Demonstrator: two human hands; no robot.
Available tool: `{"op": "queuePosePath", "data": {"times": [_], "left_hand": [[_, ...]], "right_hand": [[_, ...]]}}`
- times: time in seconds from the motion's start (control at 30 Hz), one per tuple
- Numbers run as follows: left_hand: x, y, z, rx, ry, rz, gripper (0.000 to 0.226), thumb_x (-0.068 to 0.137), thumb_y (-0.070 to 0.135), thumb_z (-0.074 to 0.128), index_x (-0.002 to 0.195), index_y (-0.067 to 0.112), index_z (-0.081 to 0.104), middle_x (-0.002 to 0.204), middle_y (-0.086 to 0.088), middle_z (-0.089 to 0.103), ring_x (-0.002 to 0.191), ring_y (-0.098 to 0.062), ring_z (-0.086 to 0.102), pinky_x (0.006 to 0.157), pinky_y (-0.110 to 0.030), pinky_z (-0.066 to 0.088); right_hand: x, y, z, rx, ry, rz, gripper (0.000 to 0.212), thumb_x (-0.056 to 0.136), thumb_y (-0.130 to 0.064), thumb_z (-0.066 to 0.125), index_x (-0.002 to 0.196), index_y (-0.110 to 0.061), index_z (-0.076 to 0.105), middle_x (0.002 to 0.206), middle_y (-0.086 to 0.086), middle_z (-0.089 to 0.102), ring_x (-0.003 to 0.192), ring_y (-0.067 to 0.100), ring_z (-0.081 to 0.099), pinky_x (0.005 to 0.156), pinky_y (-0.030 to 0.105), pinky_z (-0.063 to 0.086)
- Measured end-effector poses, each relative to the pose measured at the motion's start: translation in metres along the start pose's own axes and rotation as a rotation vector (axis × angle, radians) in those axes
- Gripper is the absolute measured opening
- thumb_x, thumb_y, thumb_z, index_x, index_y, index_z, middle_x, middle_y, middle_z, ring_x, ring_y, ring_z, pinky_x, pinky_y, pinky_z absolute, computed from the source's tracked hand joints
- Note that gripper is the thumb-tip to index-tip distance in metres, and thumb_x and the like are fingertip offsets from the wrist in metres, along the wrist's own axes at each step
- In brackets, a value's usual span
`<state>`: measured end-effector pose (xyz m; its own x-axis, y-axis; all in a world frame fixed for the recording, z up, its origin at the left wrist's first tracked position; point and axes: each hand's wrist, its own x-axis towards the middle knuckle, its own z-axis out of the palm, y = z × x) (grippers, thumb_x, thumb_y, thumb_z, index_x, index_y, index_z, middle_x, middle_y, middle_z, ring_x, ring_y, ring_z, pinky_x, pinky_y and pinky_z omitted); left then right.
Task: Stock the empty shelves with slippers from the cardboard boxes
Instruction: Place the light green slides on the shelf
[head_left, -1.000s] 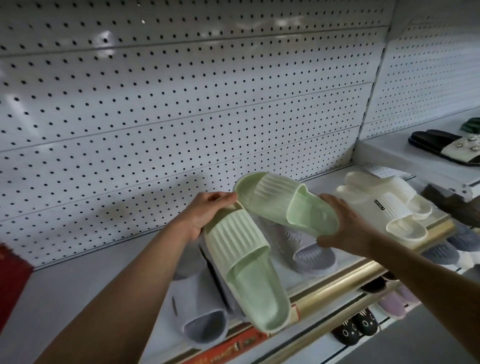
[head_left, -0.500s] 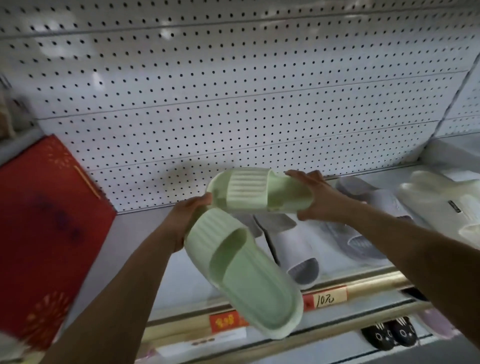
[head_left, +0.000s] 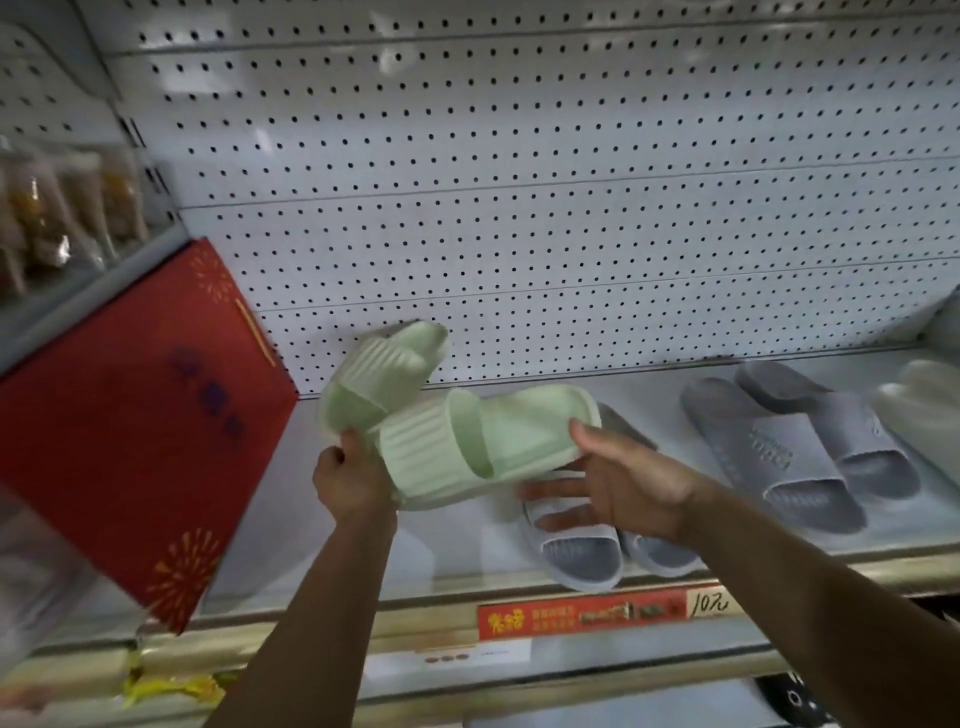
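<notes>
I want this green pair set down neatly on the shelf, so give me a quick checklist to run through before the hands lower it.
1. Both green slippers in hand: ok. The left hand grips the pair at one end.
2. Right hand support: ok. It lies open under the other end.
3. Free shelf space: ok. Bare surface shows between the red box and the light grey pair.
4. Pair aligned: not ok. The slippers are crossed at an angle.
5. Clear of neighbours: not ok. The right hand hangs over the light grey pair.
6. Price tag matches: cannot tell.
</notes>
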<state>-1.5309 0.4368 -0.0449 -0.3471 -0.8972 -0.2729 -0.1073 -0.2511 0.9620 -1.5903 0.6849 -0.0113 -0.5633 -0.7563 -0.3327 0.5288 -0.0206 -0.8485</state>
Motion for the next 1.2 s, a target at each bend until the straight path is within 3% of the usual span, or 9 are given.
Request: {"op": "queuePosePath", "data": {"times": [0.17, 0.27, 0.47, 0.53, 0.6, 0.67, 0.77, 0.87, 1.2], "left_hand": [[0.004, -0.025, -0.027, -0.054, 0.04, -0.107, 0.029, 0.093, 0.026, 0.051, 0.083, 0.0, 0.058, 0.076, -0.014, 0.057, 0.068, -0.028, 0.052, 0.058, -0.033, 0.04], [0.013, -0.029, -0.055, -0.182, -0.086, -0.298, 0.023, 0.095, 0.02, 0.052, 0.083, 0.001, 0.058, 0.073, -0.015, 0.063, 0.05, -0.021, 0.063, 0.048, -0.029, 0.053], [0.016, -0.033, -0.1, 0.006, -0.3, -0.389, 0.028, 0.098, 0.021, 0.055, 0.088, -0.005, 0.06, 0.071, -0.016, 0.068, 0.043, -0.017, 0.064, 0.037, -0.022, 0.049], [0.015, -0.029, -0.111, 0.118, -0.369, -0.434, 0.03, 0.097, 0.023, 0.054, 0.088, -0.004, 0.062, 0.07, -0.017, 0.071, 0.043, -0.018, 0.064, 0.037, -0.021, 0.046], [0.012, -0.024, -0.121, 0.283, -0.464, -0.449, 0.04, 0.098, 0.032, 0.05, 0.08, -0.001, 0.063, 0.066, -0.017, 0.07, 0.041, -0.019, 0.06, 0.037, -0.019, 0.042], [0.012, -0.02, -0.126, 0.456, -0.499, -0.34, 0.05, 0.1, 0.036, 0.046, 0.067, 0.002, 0.061, 0.055, -0.014, 0.064, 0.037, -0.018, 0.052, 0.04, -0.02, 0.038], [0.021, -0.023, -0.122, 0.601, -0.318, 0.159, 0.046, 0.095, 0.03, 0.057, 0.054, 0.01, 0.055, 0.046, -0.004, 0.054, 0.043, -0.019, 0.048, 0.051, -0.028, 0.038], [0.029, -0.026, -0.112, 0.739, -0.26, 0.505, 0.016, 0.083, 0.027, 0.07, 0.08, 0.015, 0.06, 0.076, 0.0, 0.06, 0.072, -0.018, 0.057, 0.069, -0.034, 0.046], [0.027, -0.041, -0.089, 1.009, -0.335, 0.622, 0.053, 0.081, 0.024, 0.07, 0.13, 0.023, 0.049, 0.115, -0.006, 0.042, 0.082, -0.025, 0.063, 0.078, -0.034, 0.051]], "right_hand": [[0.052, -0.001, 0.028, -0.071, 0.523, -0.12, 0.011, 0.09, -0.013, 0.063, 0.099, -0.008, 0.058, 0.091, 0.014, 0.062, 0.071, 0.023, 0.061, 0.056, 0.032, 0.052], [0.078, -0.005, 0.028, -0.25, 0.688, -0.108, 0.025, 0.088, -0.019, 0.063, 0.107, -0.008, 0.052, 0.1, 0.017, 0.06, 0.078, 0.026, 0.059, 0.066, 0.039, 0.056], [0.112, 0.001, 0.053, -0.655, 0.629, -0.097, 0.047, 0.096, -0.023, 0.052, 0.139, -0.011, 0.037, 0.085, 0.007, 0.053, 0.054, 0.016, 0.047, 0.039, 0.016, 0.037], [0.119, 0.001, 0.06, -0.728, 0.625, -0.064, 0.067, 0.096, -0.027, 0.053, 0.152, -0.016, 0.017, 0.103, 0.011, 0.057, 0.071, 0.019, 0.058, 0.044, 0.013, 0.04], [0.128, 0.007, 0.061, -0.807, 0.62, -0.081, 0.075, 0.093, -0.029, 0.056, 0.153, -0.018, 0.013, 0.123, 0.007, 0.05, 0.102, 0.024, 0.058, 0.069, 0.023, 0.045], [0.128, 0.019, 0.061, -0.921, 0.592, -0.121, 0.071, 0.091, -0.026, 0.059, 0.151, -0.017, 0.022, 0.136, 0.011, 0.044, 0.119, 0.029, 0.051, 0.086, 0.033, 0.045], [0.113, 0.042, 0.069, -1.102, 0.45, -0.225, 0.061, 0.088, -0.032, 0.065, 0.142, -0.021, 0.038, 0.135, 0.011, 0.043, 0.125, 0.027, 0.044, 0.102, 0.037, 0.039], [0.093, 0.068, 0.079, -1.408, 0.198, -0.261, 0.074, 0.081, -0.048, 0.069, 0.144, -0.032, 0.034, 0.141, 0.003, 0.032, 0.13, 0.024, 0.03, 0.105, 0.035, 0.03], [0.094, 0.078, 0.081, -1.896, 0.198, -0.319, 0.086, 0.075, -0.06, 0.067, 0.145, -0.034, 0.023, 0.158, 0.007, 0.005, 0.134, 0.033, 0.03, 0.098, 0.048, 0.039]]}}
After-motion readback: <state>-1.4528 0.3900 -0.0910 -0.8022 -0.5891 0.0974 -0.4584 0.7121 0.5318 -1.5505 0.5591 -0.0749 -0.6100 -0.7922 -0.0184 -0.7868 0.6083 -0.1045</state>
